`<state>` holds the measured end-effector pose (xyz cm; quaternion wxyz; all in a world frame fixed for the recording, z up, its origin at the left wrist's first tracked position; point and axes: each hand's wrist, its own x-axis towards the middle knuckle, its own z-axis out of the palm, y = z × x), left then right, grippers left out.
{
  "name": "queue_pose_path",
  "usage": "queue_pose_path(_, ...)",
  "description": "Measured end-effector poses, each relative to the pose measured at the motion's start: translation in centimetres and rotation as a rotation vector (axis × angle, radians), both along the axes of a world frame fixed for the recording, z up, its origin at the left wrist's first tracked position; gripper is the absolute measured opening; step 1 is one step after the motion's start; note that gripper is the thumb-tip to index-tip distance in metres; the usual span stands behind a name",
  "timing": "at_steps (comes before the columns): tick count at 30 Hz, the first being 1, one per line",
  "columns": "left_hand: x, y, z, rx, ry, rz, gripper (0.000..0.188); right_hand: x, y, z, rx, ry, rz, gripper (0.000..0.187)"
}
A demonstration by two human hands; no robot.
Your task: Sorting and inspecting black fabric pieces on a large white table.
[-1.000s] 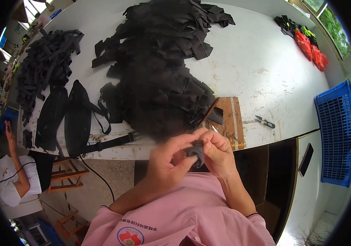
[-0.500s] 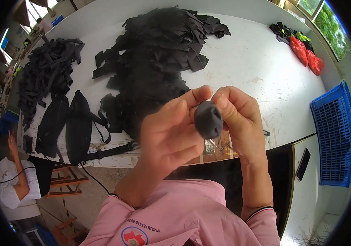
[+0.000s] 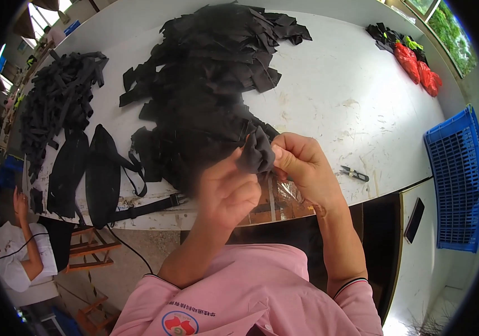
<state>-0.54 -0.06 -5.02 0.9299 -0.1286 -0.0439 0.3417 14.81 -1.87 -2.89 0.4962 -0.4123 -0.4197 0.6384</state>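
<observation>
A small dark grey fabric piece [image 3: 257, 152], crumpled into folds, is held up between my hands over the table's near edge. My right hand [image 3: 305, 167] pinches its right side between thumb and fingers. On the other side my left hand [image 3: 225, 190], slightly blurred, has its fingers curled and closed on the fabric's left edge. Just beyond the hands spreads a large heap of black cut fabric pieces [image 3: 211, 73]. Small thread snips [image 3: 354, 173] lie on the white table to the right of my right hand.
Left on the table [image 3: 329, 73] are a pile of dark strips [image 3: 63, 89], two long black pouches [image 3: 103, 176] and a buckled strap [image 3: 147, 209]. Red plastic bags [image 3: 418, 70] sit far right, above a blue crate [image 3: 458, 185] and a phone [image 3: 415, 220]. Another person [image 3: 24, 246] works at left.
Both hands have moved left with the fabric. The piece was rounded with a puckered opening; now it looks loosely folded. The thread snips, mostly hidden before, now show fully.
</observation>
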Motion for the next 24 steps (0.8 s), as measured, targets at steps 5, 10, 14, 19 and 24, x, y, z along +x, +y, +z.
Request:
queue_pose_path(5, -0.6, 0.0, -3.7, 0.314, 0.618, 0.017, 0.037, 0.9, -0.7, -5.9, -0.101, 0.185, 0.014, 0.026)
queue_pose_path(10, 0.4, 0.5, 0.9, 1.297, 1.429, 0.665, 0.029, 0.9, -0.9, -5.0, -0.007, -0.127, -0.137, 0.027)
queue_pose_path(14, 0.7, 0.5, 1.1, 1.411, 1.232, 0.764, 0.008, 0.3, -1.2, -1.8, 0.495, -0.502, -0.345, 0.031)
queue_pose_path(19, 0.5, -1.3, 1.7, 0.845, 0.993, 0.818, 0.011, -0.1, -1.8, 1.2, 0.855, -1.426, -0.208, 0.029)
queue_pose_path(24, 0.9, 0.4, -1.0, 0.995, 0.894, 0.549, 0.019, 0.8, -1.6, -3.9, 0.664, -1.142, -0.176, 0.025)
